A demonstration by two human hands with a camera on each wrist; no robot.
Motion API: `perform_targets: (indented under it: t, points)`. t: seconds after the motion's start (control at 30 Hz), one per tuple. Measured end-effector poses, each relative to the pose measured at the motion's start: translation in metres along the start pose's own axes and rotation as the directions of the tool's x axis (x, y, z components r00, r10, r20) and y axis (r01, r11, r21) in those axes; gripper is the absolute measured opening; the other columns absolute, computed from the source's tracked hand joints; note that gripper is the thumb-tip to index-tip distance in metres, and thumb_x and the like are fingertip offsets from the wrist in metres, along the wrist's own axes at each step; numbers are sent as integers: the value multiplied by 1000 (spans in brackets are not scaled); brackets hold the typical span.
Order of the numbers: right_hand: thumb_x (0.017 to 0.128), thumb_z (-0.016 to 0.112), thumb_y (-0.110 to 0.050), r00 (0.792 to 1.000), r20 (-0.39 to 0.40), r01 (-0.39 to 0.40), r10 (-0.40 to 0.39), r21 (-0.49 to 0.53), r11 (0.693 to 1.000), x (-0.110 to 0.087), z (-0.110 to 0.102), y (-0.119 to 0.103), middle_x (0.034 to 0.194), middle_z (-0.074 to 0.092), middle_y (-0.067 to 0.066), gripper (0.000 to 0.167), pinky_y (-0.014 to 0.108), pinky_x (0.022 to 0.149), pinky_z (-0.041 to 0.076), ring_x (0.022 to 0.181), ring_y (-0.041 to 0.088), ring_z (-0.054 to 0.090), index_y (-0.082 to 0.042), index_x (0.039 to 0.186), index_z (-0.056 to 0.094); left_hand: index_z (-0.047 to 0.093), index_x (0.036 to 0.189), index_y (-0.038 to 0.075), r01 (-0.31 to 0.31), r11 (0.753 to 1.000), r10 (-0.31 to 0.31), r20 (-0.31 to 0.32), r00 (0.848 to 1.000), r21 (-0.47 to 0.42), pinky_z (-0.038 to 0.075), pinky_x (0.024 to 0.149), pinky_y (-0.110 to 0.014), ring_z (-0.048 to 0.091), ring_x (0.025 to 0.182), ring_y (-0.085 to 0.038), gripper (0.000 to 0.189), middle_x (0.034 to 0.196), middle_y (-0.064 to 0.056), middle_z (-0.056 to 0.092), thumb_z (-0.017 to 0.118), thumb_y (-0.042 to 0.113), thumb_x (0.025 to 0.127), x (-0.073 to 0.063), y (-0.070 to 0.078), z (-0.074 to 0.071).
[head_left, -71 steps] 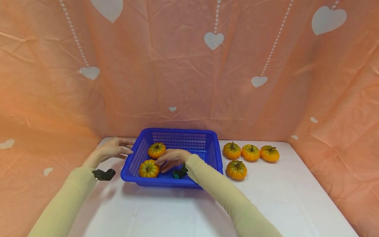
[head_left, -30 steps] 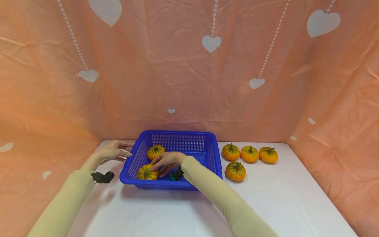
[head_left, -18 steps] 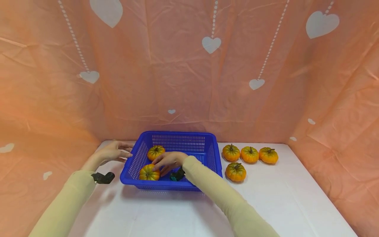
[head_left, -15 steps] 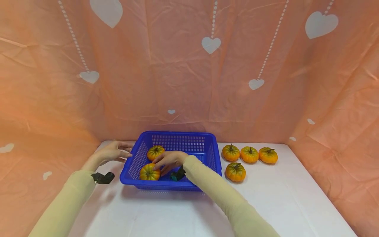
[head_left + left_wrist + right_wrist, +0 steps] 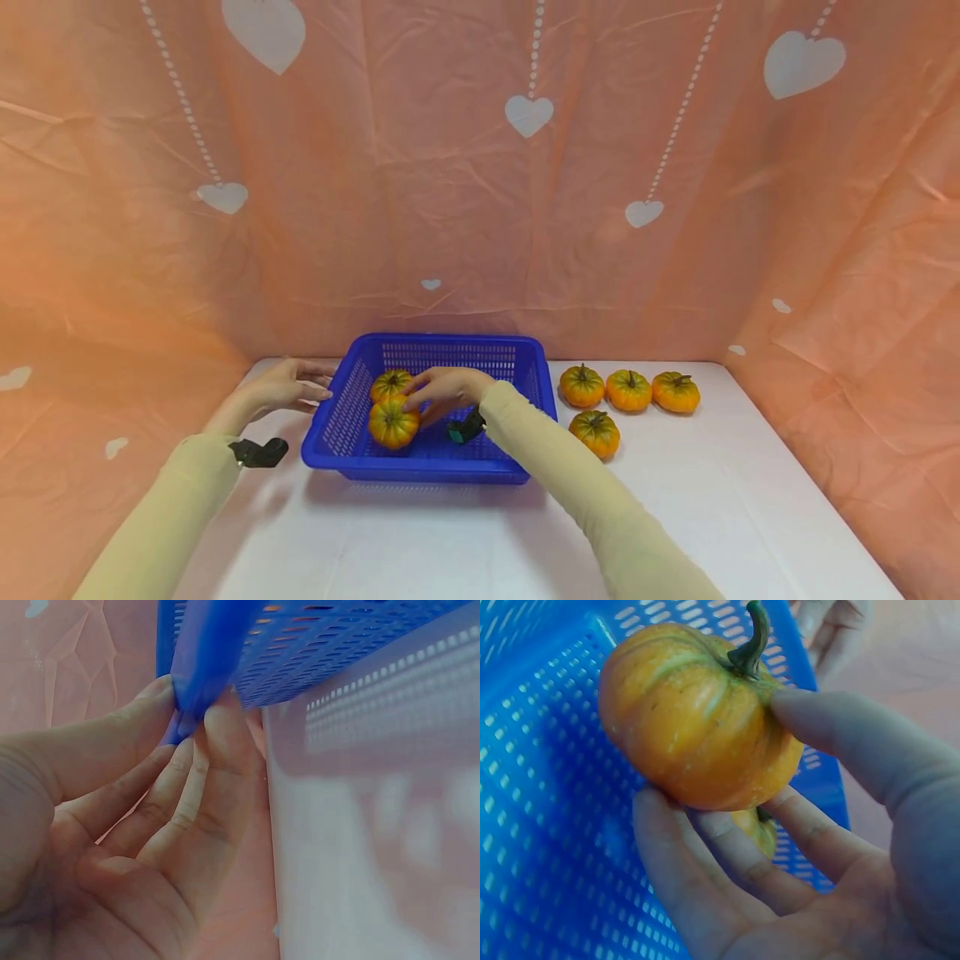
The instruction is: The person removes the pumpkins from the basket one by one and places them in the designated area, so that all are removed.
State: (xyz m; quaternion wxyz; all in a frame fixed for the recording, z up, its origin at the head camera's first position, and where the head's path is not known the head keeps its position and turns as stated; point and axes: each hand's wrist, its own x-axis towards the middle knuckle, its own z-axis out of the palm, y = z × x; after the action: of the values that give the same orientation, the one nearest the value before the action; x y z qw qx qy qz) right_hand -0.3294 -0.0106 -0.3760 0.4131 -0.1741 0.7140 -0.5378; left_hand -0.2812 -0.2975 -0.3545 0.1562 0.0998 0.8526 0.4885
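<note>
A small orange-green pumpkin [image 5: 392, 423] is held in my right hand [image 5: 448, 387], above the floor of a blue plastic basket [image 5: 420, 468]. The right wrist view shows the thumb near its stem and the fingertips under its side. A second pumpkin [image 5: 386, 384] sits behind it in the basket, partly covered; a bit of it peeks out below the held one in the right wrist view. At the basket's left side, my left hand [image 5: 279, 388] pinches the rim between thumb and fingers, as the left wrist view [image 5: 142, 787] makes plain.
To the right of the basket, several more pumpkins [image 5: 629, 391] stand on the white table [image 5: 420, 542]; one pumpkin [image 5: 595, 433] is nearer the front. An orange cloth [image 5: 450, 208] with white hearts hangs behind and along both sides.
The right hand has raised the front pumpkin from the basket's floor and shifted it slightly right and back, so it covers part of the other one. The left hand stays at the rim.
</note>
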Motion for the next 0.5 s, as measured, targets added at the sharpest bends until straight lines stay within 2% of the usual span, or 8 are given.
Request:
perform_targets:
  t: [0.13, 0.37, 0.5]
  points:
    - [90, 62, -2, 1000, -1, 3, -3, 11, 1000, -8, -11, -5, 126, 53, 15, 50, 53, 97, 43, 103, 37, 61, 4, 137, 45, 42, 131, -17, 4, 1000, -4, -3, 1000, 2, 56, 79, -43, 64, 95, -28, 52, 114, -23, 61, 64, 4, 90, -1, 1, 0]
    - [93, 61, -8, 1000, -19, 8, -9, -52, 999, -26, -37, -13, 129, 52, 14, 47, 47, 96, 46, 107, 33, 60, -1, 138, 47, 41, 130, -18, -17, 1000, 17, 5, 1000, 5, 56, 79, -43, 64, 94, -26, 51, 113, -24, 61, 63, 3, 90, -1, 1, 0]
    - [95, 59, -9, 999, -31, 17, -18, -34, 999, -38, -54, -13, 131, 51, 16, 47, 49, 99, 43, 109, 35, 59, 0, 139, 45, 40, 131, -19, -25, 1000, 25, 17, 1000, 3, 56, 79, -43, 64, 95, -27, 51, 114, -25, 60, 63, 3, 90, -1, 0, 0]
